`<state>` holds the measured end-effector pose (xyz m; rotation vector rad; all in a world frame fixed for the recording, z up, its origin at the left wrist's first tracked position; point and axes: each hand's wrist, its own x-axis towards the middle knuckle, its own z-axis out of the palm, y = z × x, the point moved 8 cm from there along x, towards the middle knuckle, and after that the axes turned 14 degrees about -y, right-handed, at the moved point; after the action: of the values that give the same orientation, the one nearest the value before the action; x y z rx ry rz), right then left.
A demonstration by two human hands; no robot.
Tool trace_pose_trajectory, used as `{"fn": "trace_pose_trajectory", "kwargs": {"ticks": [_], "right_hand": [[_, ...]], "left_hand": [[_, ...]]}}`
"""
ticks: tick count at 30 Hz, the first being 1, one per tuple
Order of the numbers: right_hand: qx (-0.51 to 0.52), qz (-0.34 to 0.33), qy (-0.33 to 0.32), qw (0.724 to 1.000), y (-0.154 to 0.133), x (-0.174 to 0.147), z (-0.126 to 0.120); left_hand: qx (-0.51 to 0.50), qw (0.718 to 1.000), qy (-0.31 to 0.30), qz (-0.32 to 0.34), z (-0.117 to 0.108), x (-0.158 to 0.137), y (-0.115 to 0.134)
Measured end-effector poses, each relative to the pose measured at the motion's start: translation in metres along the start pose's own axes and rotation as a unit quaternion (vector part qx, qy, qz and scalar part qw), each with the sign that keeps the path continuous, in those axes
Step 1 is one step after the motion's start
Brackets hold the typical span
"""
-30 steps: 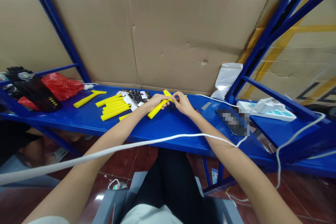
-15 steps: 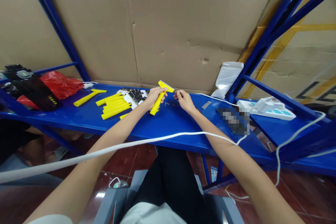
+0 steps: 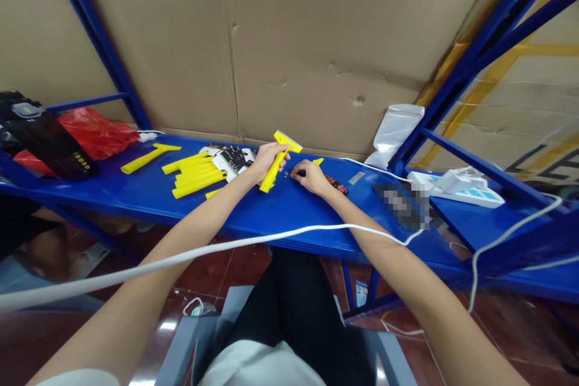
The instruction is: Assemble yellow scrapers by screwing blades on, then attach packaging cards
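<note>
My left hand [image 3: 272, 160] is wrapped round the handle of a yellow scraper [image 3: 269, 178]. The scraper tilts, its wide head with a metal edge at the top. My right hand [image 3: 312, 176] is low over the blue shelf, thumb and fingertips pinched together beside several tiny screws [image 3: 286, 175]. Whether a screw is between those fingers is too small to tell. Partly behind the right hand lies a red and black screwdriver [image 3: 337, 184], and a yellow piece [image 3: 318, 161] shows just past the knuckles. A flat metal blade [image 3: 357, 178] rests further right.
Several yellow handles [image 3: 194, 176] and printed cards [image 3: 230, 160] lie left of my hands, with another yellow scraper body [image 3: 147, 158] beyond. A black bottle [image 3: 63, 148] and red bag [image 3: 97, 136] stand far left. A white cable [image 3: 253, 242] crosses in front; a power strip [image 3: 461, 187] sits right.
My right hand has moved down and left, away from the scraper head to the screws on the shelf. The screwdriver and yellow piece behind it now show. My left hand still holds the scraper.
</note>
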<state>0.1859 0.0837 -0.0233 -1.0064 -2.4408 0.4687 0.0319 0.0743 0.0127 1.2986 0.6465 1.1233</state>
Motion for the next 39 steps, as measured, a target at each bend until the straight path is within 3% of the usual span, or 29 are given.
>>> {"fn": "trace_pose_trajectory", "kwargs": {"ticks": [23,30,35,39], "right_hand": [[-0.051,0.047,-0.029,0.997,-0.005,-0.001,0.009],[0.046,0.055,0.089,0.993,0.004,-0.006,-0.014],[0.185,0.061,0.219,0.956,0.027,-0.011,-0.055],[0.285,0.046,0.256,0.923,0.036,-0.015,-0.077]], "left_hand": [[0.026,0.999,-0.024,-0.027,0.004,0.0,-0.009],[0.043,0.998,-0.028,-0.042,0.002,-0.002,-0.012],[0.044,0.996,-0.055,-0.061,0.006,-0.002,-0.013],[0.043,0.989,-0.098,-0.101,0.018,-0.006,-0.018]]}}
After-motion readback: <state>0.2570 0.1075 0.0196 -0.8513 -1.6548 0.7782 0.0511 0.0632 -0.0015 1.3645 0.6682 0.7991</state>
